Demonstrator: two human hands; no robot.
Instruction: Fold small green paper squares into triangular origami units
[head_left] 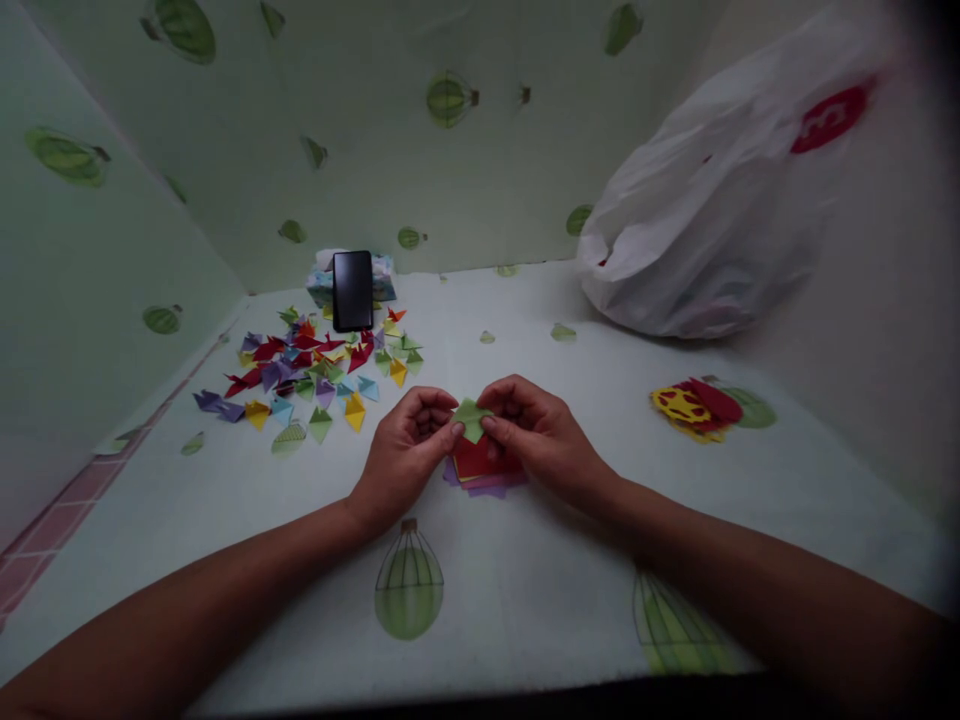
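Observation:
A small folded piece of green paper (471, 418) is pinched between my two hands, above the middle of the table. My left hand (409, 445) grips its left edge with thumb and fingers, and my right hand (544, 435) grips its right edge the same way. Just below the green piece lies a stack of square papers (487, 462), red on top, with pink, yellow and purple edges showing. To the left, many small folded paper pieces (300, 365) in red, purple, green, blue and yellow are spread in a loose pile.
A dark phone (352, 290) leans on a tissue box (384, 278) behind the pile. Red and yellow cut-out shapes (694, 405) lie on the right of the table (517, 600). A large white plastic bag (705, 210) stands at the back right.

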